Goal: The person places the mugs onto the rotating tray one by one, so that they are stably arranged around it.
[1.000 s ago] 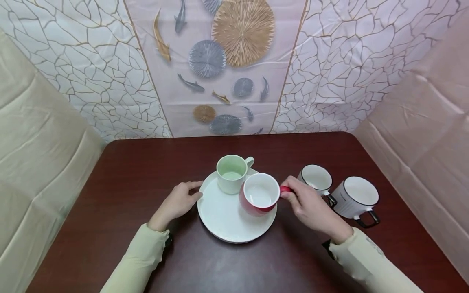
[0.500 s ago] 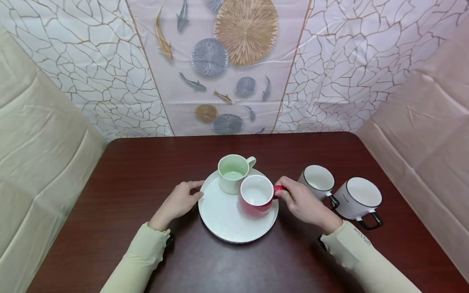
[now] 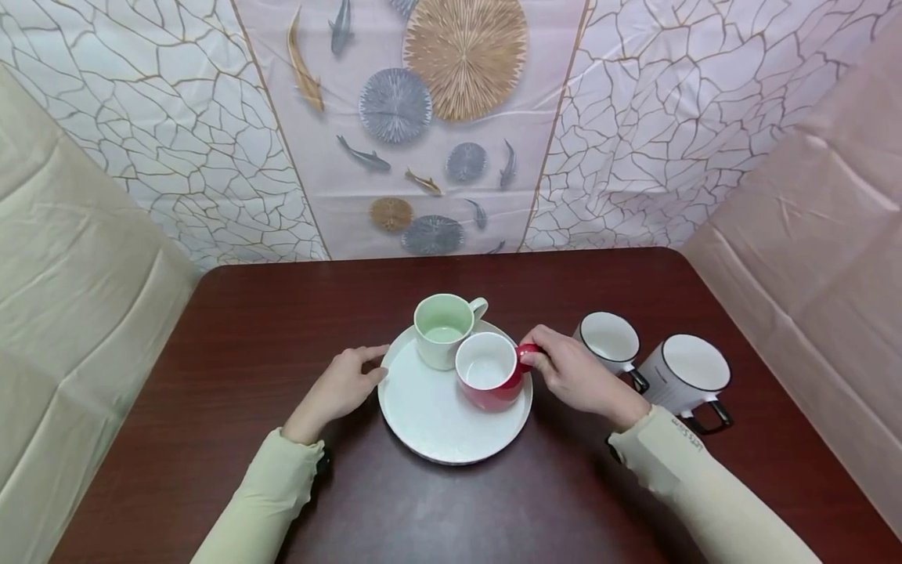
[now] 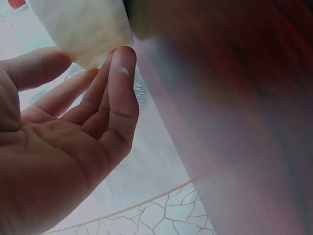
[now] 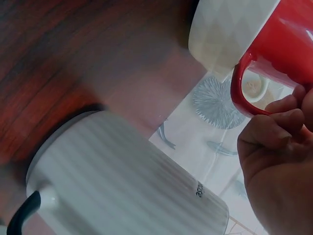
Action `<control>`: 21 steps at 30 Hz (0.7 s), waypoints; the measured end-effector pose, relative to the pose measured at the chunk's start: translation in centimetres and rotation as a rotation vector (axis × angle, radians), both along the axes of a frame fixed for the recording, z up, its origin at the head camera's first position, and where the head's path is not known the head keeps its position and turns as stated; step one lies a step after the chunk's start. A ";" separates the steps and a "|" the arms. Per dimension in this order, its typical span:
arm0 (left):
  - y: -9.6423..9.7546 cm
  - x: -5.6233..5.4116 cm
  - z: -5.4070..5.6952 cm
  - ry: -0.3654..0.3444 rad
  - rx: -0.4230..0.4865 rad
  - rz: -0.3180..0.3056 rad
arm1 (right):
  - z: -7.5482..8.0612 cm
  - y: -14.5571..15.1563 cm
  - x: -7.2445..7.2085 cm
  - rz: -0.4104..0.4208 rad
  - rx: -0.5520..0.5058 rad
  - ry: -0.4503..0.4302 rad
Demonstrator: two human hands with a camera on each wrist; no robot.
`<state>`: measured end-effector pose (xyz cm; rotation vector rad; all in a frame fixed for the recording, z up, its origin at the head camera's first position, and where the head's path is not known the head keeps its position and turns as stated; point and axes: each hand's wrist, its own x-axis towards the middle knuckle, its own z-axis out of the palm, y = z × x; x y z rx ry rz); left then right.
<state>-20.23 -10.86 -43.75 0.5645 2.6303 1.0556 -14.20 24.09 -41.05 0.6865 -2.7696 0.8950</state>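
A round white tray (image 3: 451, 435) carries a pale green mug (image 3: 442, 352) at its back and a red mug (image 3: 493, 395) with a white inside at its right. My right hand (image 3: 574, 376) grips the red mug's handle (image 5: 238, 90), fingers curled round it. The red mug stands right up against the green one in the head view. My left hand (image 3: 343, 386) rests on the tray's left rim, thumb and forefinger spread along it. In the left wrist view, the relaxed fingers (image 4: 122, 93) touch the tray's patterned side (image 4: 85, 29).
Two white mugs with black rims and handles stand right of the tray: a smaller mug (image 3: 607, 337) partly behind my right hand, and a taller mug (image 3: 676, 384). All stand on a dark reddish table (image 3: 282, 305), with cloth walls (image 3: 796, 227) on the sides and a patterned backdrop (image 3: 225, 157).
My right hand has shifted slightly left and away from me, turning the red mug so its handle points further back. The mug now sits closer to the green mug. The left hand stays at the rim.
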 end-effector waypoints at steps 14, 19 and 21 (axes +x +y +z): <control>0.1 0.2 0.0 0.034 -0.006 -0.006 | 0.9 -0.5 0.4 -0.053 -0.080 -0.125; 0.1 0.2 0.1 0.026 -0.001 -0.007 | 1.1 -0.5 0.3 -0.059 -0.072 -0.131; 0.2 0.2 0.1 0.025 -0.001 -0.006 | 1.1 -0.4 0.1 -0.050 -0.070 -0.125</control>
